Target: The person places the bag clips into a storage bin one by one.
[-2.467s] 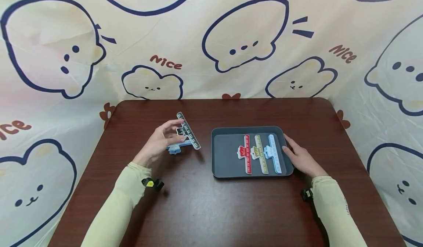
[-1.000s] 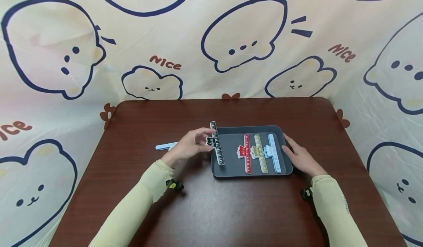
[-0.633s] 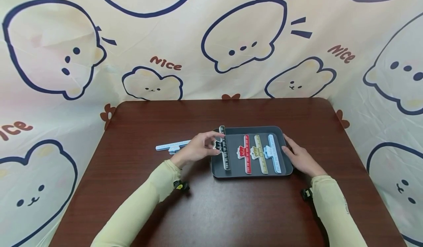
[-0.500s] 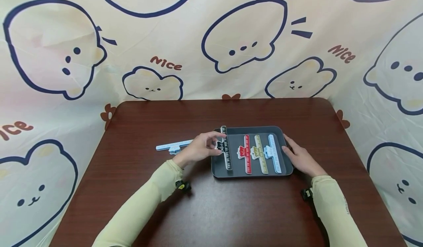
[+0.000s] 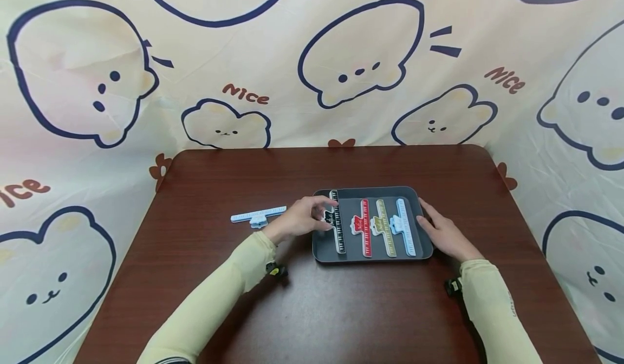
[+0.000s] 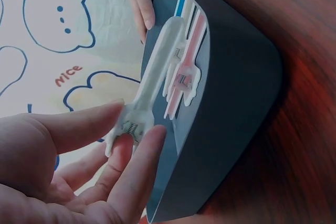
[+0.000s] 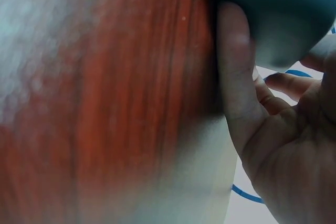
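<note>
Pinching the black clip (image 5: 340,234) by its handle in the left hand (image 5: 301,216), with thumb and fingertips drawn together on it. Held inside the left end of the gray tray (image 5: 351,253), with the ruler edge just past the fingertips and running out beyond them both ways. Hard to tell whether touching the tray floor. Pressed against the right end of the tray with the right hand (image 5: 446,236), with fingers fairly straight and spread a little from the thumb. Set side by side in the tray, apart from the pinching fingers: red clip (image 5: 365,239), green clip (image 5: 388,239), blue clip (image 5: 407,234). Lying on the table (image 5: 312,310) beyond the left wrist, outside the tray: a second blue clip (image 5: 258,215).
</note>
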Tool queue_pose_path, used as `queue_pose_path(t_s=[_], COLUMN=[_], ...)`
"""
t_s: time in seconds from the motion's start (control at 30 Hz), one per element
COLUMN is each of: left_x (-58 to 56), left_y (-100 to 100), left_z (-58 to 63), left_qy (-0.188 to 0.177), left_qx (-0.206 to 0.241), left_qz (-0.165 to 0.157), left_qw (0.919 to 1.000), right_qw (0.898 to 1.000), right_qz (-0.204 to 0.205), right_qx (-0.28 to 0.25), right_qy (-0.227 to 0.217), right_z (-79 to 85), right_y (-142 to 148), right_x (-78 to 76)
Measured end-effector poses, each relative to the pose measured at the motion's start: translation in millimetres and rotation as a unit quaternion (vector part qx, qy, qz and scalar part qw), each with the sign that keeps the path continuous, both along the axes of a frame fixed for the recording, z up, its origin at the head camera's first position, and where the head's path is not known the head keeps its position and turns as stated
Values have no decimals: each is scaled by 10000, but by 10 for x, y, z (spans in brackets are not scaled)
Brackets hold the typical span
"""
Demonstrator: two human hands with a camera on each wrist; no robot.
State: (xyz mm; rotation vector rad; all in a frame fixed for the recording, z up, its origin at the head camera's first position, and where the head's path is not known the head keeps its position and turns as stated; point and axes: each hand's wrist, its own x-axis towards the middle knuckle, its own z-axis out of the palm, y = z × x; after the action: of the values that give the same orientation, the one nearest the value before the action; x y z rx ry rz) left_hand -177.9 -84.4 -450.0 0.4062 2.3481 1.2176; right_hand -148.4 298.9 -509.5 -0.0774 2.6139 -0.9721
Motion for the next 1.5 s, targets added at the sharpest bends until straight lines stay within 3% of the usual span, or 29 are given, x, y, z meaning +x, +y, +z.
queue_pose_path(t_s=[0.47,0.8,1.1,1.5], left_x=[-40,-63,-12,36], left_y=[133,268,333,345], left_z=[-16,-105,-39,-47], left_qy=[-154,271,639,498], left_qx=[-459,-752,-1575,-1443], left_qz=[-85,-364,-262,-537], left_qw=[9988,9961,9851,9868], right_qw=[10000,10000,10000,10000], right_qz=[1,23,-1,-16], right_qx=[-45,-17,13,-46], right_qy=[10,14,-20,-17], right_z=[12,17,15,13], right_y=[7,-6,-6,-9], right_x=[5,-9,-26,11])
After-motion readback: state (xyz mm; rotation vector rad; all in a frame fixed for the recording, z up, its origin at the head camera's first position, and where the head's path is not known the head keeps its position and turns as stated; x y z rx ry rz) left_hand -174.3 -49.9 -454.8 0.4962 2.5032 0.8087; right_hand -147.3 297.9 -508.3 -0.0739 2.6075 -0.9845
